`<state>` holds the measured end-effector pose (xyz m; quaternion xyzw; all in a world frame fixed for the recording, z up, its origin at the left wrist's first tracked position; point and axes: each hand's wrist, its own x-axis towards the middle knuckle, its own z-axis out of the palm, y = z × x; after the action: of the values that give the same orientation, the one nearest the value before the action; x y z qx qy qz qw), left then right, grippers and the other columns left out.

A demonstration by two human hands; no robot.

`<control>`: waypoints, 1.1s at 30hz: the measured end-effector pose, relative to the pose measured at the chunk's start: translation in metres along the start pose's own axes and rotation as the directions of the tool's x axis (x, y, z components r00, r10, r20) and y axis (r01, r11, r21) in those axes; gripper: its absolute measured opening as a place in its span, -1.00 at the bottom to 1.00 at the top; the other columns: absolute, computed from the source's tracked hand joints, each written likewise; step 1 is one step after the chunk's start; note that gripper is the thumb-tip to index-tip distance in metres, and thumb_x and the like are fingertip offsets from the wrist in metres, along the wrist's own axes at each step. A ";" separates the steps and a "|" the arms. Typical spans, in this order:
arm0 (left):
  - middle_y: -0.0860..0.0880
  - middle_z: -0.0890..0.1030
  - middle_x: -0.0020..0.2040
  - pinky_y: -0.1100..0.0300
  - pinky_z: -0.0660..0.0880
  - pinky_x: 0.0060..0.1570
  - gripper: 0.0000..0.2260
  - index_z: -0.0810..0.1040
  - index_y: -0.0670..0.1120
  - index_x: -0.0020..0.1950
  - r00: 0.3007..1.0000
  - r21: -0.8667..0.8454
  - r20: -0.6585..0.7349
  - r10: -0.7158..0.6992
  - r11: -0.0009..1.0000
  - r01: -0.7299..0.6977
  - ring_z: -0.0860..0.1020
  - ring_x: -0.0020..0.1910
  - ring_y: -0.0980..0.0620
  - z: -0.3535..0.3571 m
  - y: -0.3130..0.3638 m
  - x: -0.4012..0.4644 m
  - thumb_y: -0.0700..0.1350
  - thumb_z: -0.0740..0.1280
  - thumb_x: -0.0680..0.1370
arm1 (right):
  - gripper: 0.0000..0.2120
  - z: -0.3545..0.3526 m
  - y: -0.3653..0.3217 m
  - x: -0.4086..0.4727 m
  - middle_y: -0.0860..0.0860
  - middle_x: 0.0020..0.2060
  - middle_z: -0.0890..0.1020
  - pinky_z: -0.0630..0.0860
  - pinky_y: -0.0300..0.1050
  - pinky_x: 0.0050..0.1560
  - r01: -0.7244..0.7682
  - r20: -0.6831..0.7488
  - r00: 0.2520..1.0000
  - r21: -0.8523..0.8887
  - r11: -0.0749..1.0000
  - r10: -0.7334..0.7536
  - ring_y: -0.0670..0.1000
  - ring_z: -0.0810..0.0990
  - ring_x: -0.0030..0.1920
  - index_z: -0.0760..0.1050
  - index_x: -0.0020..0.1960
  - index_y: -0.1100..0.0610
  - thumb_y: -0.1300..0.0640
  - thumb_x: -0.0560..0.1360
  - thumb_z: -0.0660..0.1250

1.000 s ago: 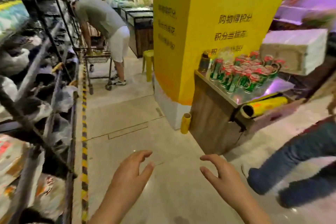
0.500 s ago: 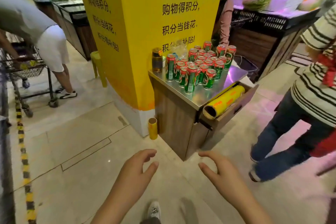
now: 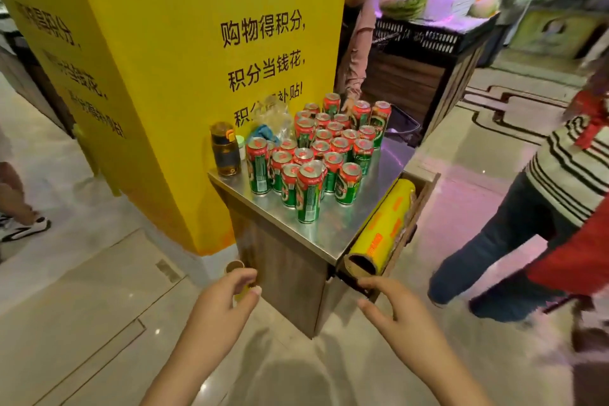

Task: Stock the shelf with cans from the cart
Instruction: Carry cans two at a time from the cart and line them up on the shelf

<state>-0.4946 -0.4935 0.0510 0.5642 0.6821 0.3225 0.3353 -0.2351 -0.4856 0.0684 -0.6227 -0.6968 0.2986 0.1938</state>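
1. The left hand [image 3: 219, 308] is held out low in front of the person, its grip loosely curved with thumb and fingers apart and nothing in it.
2. The right hand [image 3: 400, 316] mirrors it, grip equally slack and empty, palm turned inward.
3. The cans [image 3: 316, 152], green with red tops, stand upright in a tight cluster on the steel-topped counter [image 3: 333, 227], up and ahead of both grips and well apart from them.
4. Between the two grips and beyond them is the counter's wooden corner [image 3: 290, 273].
5. Just above the right grip, a yellow roll of film [image 3: 382, 227] lies in an open wooden drawer [image 3: 425, 188] at the counter's side.
6. Just past the left fingertips, a small yellow tube [image 3: 235, 269] stands on the floor; whether the fingers touch it is hard to tell.
7. Left of the cans, a dark water bottle [image 3: 225, 148] stands beside a clear plastic bag [image 3: 273, 122], against the yellow pillar [image 3: 164, 59].
8. To the right of the right grip, a person in a striped top [image 3: 566, 168] stands.
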 end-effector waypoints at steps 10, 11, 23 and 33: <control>0.13 0.55 0.16 0.05 0.44 0.25 -0.75 0.48 0.08 0.23 0.999 -0.059 0.038 -0.035 0.998 0.037 0.49 0.19 0.15 0.044 0.041 0.127 -0.04 0.29 0.55 | -0.70 -0.015 0.031 0.144 -0.19 0.12 0.51 0.45 -0.26 0.10 -0.012 0.049 0.999 0.086 0.996 0.008 -0.15 0.48 0.17 0.44 0.24 -0.04 0.05 0.52 0.33; 0.13 0.55 0.16 0.04 0.44 0.25 -0.76 0.48 0.10 0.22 0.999 -0.055 0.027 -0.031 0.998 0.032 0.49 0.19 0.15 0.045 0.044 0.137 -0.03 0.29 0.55 | -0.68 -0.014 0.031 0.158 -0.20 0.14 0.50 0.41 -0.27 0.13 0.005 0.068 0.998 0.071 0.997 -0.009 -0.16 0.45 0.20 0.42 0.27 -0.05 0.03 0.52 0.32; 0.13 0.53 0.10 0.28 0.38 0.05 -0.77 0.45 0.07 0.21 0.986 -0.080 -0.080 -0.145 0.987 0.138 0.49 0.11 0.17 -0.001 0.005 0.231 -0.09 0.30 0.56 | -0.29 0.020 0.002 0.260 -0.16 0.28 0.39 0.30 -0.28 0.15 0.020 0.081 0.996 0.092 0.996 -0.027 -0.15 0.38 0.24 0.18 0.45 -0.03 -0.05 0.41 0.44; 0.02 0.44 0.34 0.08 0.37 0.26 -0.39 0.32 -0.07 0.40 0.986 -0.056 0.102 -0.132 0.989 0.139 0.40 0.32 0.02 -0.034 -0.031 0.360 -0.10 0.48 0.41 | -0.12 0.074 -0.009 0.292 -0.22 0.26 0.47 0.39 -0.48 0.10 -0.192 -0.069 0.966 0.455 0.870 0.250 -0.30 0.41 0.24 0.27 0.39 -0.06 0.15 0.19 0.63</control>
<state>-0.5896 -0.1453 0.0115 0.5209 0.6912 0.2920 0.4071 -0.3333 -0.2122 -0.0105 -0.6552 -0.5207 0.4300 0.3387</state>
